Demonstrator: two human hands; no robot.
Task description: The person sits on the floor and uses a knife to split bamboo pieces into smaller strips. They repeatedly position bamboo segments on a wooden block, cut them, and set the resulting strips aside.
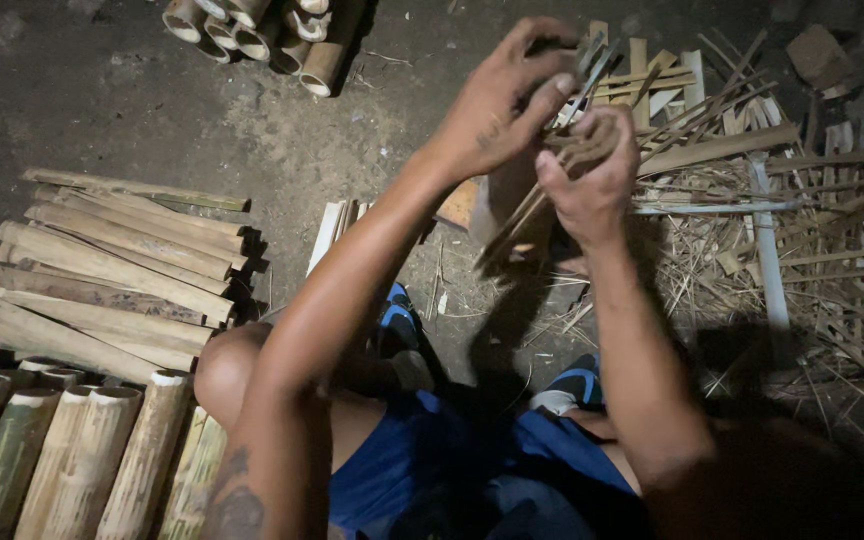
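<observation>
Blue shorts point(422, 470) sat nearest; beyond them my left hand point(502, 105) and right hand point(592, 170) both gripped a bamboo strip bundle point(522, 215), light, stiff, splintery, best held mid-length.

Split bamboo point(112, 270) left of scraps point(772, 200)
</observation>
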